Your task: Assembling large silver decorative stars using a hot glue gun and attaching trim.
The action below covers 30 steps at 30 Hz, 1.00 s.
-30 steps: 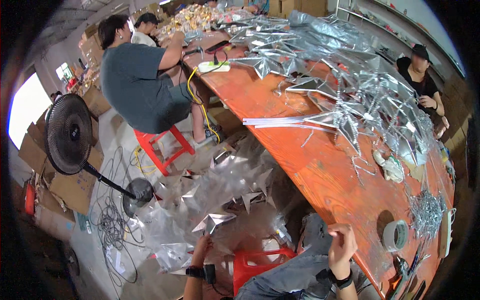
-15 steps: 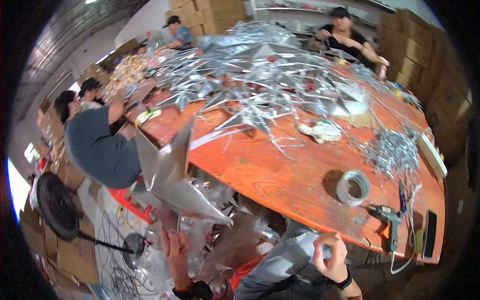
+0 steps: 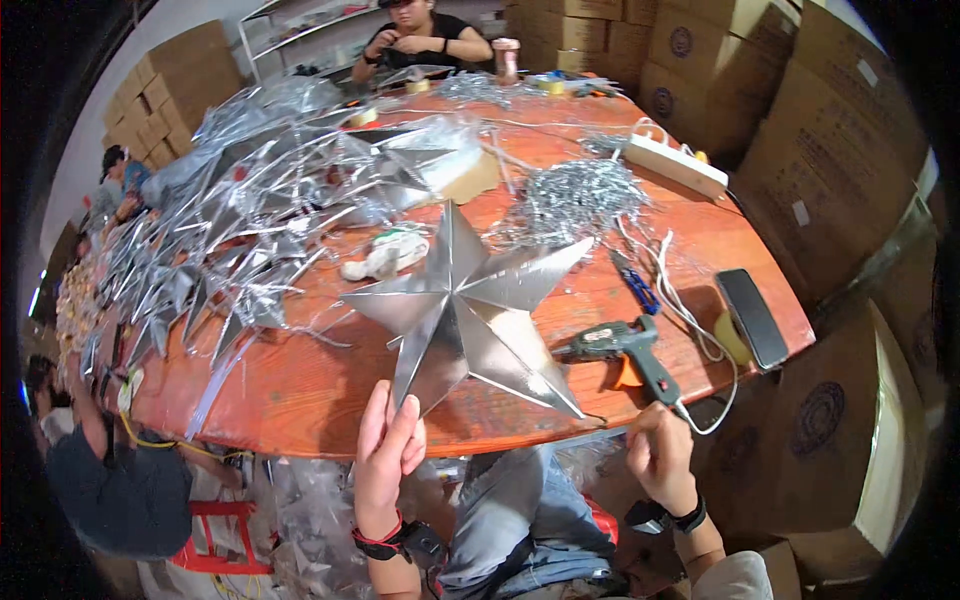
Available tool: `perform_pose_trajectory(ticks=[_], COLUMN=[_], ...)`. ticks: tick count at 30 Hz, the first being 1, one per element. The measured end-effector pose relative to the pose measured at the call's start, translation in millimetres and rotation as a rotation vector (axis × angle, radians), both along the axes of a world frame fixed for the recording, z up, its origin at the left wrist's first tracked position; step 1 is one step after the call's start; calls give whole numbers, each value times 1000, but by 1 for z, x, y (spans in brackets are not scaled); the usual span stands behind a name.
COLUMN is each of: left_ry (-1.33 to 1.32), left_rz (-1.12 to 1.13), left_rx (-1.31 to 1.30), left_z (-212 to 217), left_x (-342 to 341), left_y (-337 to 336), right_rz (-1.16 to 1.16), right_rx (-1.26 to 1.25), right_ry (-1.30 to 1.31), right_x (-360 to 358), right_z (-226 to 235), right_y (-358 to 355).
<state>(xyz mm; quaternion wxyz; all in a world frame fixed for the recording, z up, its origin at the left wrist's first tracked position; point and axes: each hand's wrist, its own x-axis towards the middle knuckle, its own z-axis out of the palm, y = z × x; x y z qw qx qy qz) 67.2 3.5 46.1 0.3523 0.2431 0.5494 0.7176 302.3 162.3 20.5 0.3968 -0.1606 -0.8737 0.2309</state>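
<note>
A silver, shiny folded star (image 3: pixel 480 320) stands upright over the near table edge. My left hand (image 3: pixel 385 450) pinches its lower left point between thumb and fingers. Below the handle of a green glue gun (image 3: pixel 620 345), my right hand (image 3: pixel 660 455) is closed with curled fingers; whether anything small is in it I cannot make out. The glue gun lies on its side with an orange trigger and a white cord. Blue-handled pliers (image 3: pixel 638 285) lie just beyond it.
The orange wooden table (image 3: pixel 300 410) carries a heap of silver stars (image 3: pixel 250 210), silver tinsel (image 3: pixel 575 200), a white glove (image 3: pixel 388 255), a power strip (image 3: pixel 675 165) and a phone (image 3: pixel 752 318). Cardboard boxes (image 3: pixel 850 420) stand at the right. Co-workers sit at the far side and left.
My view has swung to the right. The star has come from beside the table at the left to over the table's near edge, still in my left hand. My right hand is now beside the glue gun.
</note>
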Motion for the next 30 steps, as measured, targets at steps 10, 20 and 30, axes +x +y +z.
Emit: perform_pose_trajectory(ticks=[10, 20, 30], left_ry=[251, 252, 189], left_rz=[163, 214, 263], left_rx=[-48, -63, -32], left_z=[-20, -34, -41], left_x=[-22, -27, -24], left_y=[17, 12, 12], right_rz=[-434, -328, 517], right_rx=[-103, -308, -1092], right_ry=[5, 117, 330], right_x=[8, -13, -43], right_z=[-8, 6, 11], right_y=[18, 11, -3])
